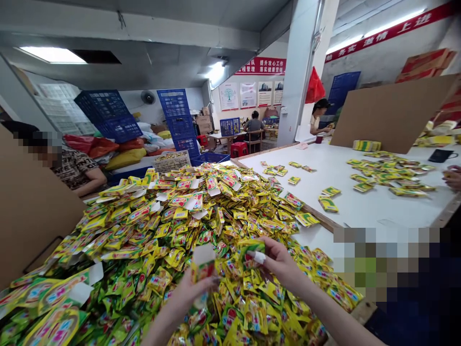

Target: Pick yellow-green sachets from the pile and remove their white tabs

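A huge heap of yellow-green foil sachets (pixel 154 240) covers the table in front of me, and some of them have white card tabs. My left hand (pixel 189 300) holds up a sachet with a white card top (pixel 202 268), just above the heap. My right hand (pixel 283 266) pinches a second yellow-green sachet (pixel 251 252) between its fingers, and a white cot or tape (pixel 258 257) covers one fingertip. Both hands are close together over the near part of the heap.
A white table (pixel 288 163) at right holds scattered sachets and a small stack. A co-worker's hand (pixel 453 177) is at the right edge. Cardboard sheets (pixel 32 202) stand at left, where a co-worker sits. Blue crates (pixel 176 117) stand behind.
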`<state>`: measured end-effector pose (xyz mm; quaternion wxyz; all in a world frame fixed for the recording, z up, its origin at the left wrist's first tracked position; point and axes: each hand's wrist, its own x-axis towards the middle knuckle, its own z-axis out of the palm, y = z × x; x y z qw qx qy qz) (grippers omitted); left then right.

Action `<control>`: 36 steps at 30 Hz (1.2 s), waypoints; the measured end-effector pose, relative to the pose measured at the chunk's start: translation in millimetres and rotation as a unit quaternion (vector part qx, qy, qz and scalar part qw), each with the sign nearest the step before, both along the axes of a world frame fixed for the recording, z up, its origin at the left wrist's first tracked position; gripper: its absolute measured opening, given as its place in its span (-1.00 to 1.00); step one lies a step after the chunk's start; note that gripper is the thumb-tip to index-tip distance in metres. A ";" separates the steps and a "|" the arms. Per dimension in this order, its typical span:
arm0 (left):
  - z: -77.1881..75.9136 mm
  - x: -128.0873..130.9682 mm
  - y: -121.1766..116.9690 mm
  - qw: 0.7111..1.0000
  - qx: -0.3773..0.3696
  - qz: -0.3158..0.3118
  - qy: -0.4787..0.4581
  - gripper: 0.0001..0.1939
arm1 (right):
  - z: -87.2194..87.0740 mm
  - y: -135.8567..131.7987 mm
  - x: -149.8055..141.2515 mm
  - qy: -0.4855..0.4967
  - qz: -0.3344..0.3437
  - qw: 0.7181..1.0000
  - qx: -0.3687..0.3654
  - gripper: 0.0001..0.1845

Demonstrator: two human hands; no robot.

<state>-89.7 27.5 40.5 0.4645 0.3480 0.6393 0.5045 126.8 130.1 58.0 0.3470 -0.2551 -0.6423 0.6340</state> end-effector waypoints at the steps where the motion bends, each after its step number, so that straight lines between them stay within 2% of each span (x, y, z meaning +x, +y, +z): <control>1: -0.6 14.3 -2.9 0.996 -0.008 -0.033 -0.081 -0.47 | 4.8 -1.1 -7.4 0.024 -0.001 0.999 -0.021 -0.71; 3: -1.2 37.5 -6.0 0.985 -0.004 -0.083 -0.151 -0.48 | 9.7 -4.8 -21.4 0.059 0.012 0.998 -0.032 -0.69; 6: -2.4 53.4 -6.0 0.983 0.012 -0.121 -0.137 -0.61 | 8.6 -9.1 -32.8 0.081 0.034 0.996 0.003 -0.76; 7: -3.4 54.7 -5.5 0.983 0.016 -0.136 -0.123 -0.63 | 8.2 -9.6 -32.8 0.069 0.037 0.996 0.046 -0.81; 9: -6.4 54.9 -4.6 0.982 0.025 -0.157 -0.105 -0.64 | 10.5 -10.0 -27.8 0.005 0.042 0.983 0.177 -0.93; 10: -8.3 55.1 -4.2 0.981 0.024 -0.166 -0.099 -0.64 | 13.6 -10.6 -23.5 -0.045 0.054 0.966 0.247 -0.92; 12: -12.7 57.5 -4.1 0.983 0.017 -0.167 -0.074 -0.60 | 23.2 -13.4 -14.1 -0.152 0.096 0.917 0.356 -0.76; 14: -16.8 62.0 -4.6 0.985 0.012 -0.172 -0.019 -0.61 | 34.2 -18.1 -6.3 -0.236 0.149 0.868 0.410 -0.70; 16: -19.4 65.8 -5.8 0.983 0.017 -0.182 0.017 -0.67 | 42.1 -21.6 -0.9 -0.277 0.186 0.839 0.430 -0.73; 17: -19.8 66.8 -6.6 0.982 0.017 -0.189 0.012 -0.69 | 43.8 -22.0 1.2 -0.280 0.199 0.838 0.424 -0.74; 18: -19.4 67.1 -7.6 0.981 0.012 -0.194 -0.006 -0.69 | 43.7 -21.5 3.0 -0.276 0.201 0.849 0.404 -0.72; 20: -16.7 65.9 -9.4 0.979 0.000 -0.196 -0.056 -0.64 | 37.8 -18.4 6.0 -0.253 0.163 0.888 0.348 -0.67; 22: -13.3 64.2 -9.6 0.974 0.001 -0.214 -0.078 -0.61 | 26.6 -16.1 7.4 -0.221 0.129 0.917 0.308 -0.72; 24: -11.8 63.8 -6.6 0.968 0.026 -0.240 -0.073 -0.60 | 14.2 -17.6 7.0 -0.188 0.154 0.924 0.294 -0.73; 26: -13.6 65.5 -0.6 0.962 0.042 -0.260 -0.072 -0.56 | 4.9 -22.2 6.9 -0.174 0.205 0.919 0.287 -0.69; 27: -15.5 66.9 2.9 0.960 0.047 -0.264 -0.076 -0.51 | 2.0 -23.9 8.2 -0.178 0.209 0.919 0.283 -0.68; 30: -22.4 70.3 11.2 0.952 0.058 -0.287 -0.085 -0.17 | -0.8 -13.2 25.9 -0.208 0.139 0.924 0.288 -0.79; 32: -26.1 69.1 13.4 0.959 0.072 -0.275 -0.017 0.00 | 0.6 15.3 54.3 -0.251 0.043 0.922 0.292 -0.82; 33: -27.7 66.9 13.8 0.964 0.075 -0.252 0.031 -0.02 | 1.9 36.0 73.2 -0.281 -0.017 0.914 0.292 -0.76; 34: -29.0 63.6 14.1 0.969 0.083 -0.222 0.077 -0.09 | 3.2 59.6 93.7 -0.334 -0.099 0.890 0.293 -0.74; 35: -30.3 59.3 14.6 0.972 0.092 -0.186 0.112 -0.19 | 4.0 84.4 114.1 -0.400 -0.208 0.845 0.286 -0.72; 36: -31.4 54.2 15.5 0.974 0.101 -0.154 0.130 -0.29 | 3.8 108.7 132.6 -0.442 -0.267 0.810 0.277 -0.69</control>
